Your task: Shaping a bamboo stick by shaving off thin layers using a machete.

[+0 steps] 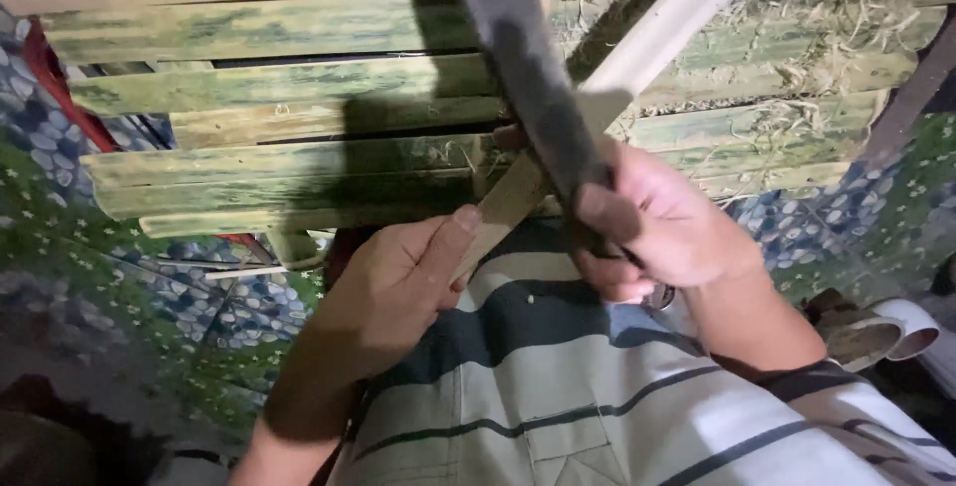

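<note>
Now the left hand (398, 277) pinches a bamboo strip (637, 58); the right hand (657, 222) grips a dark blade (528, 68).

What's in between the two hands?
In the head view, the pale bamboo strip runs between the left hand and right hand, with the dark blade laid against it.

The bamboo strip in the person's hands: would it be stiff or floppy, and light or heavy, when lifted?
The bamboo strip looks fairly stiff: it runs straight past the left hand with no sag. It is probably light, being thin and pinched by thumb and fingers alone. Its pale face looks smooth, so it may slip; the right hand grips a dark blade against it.
</note>
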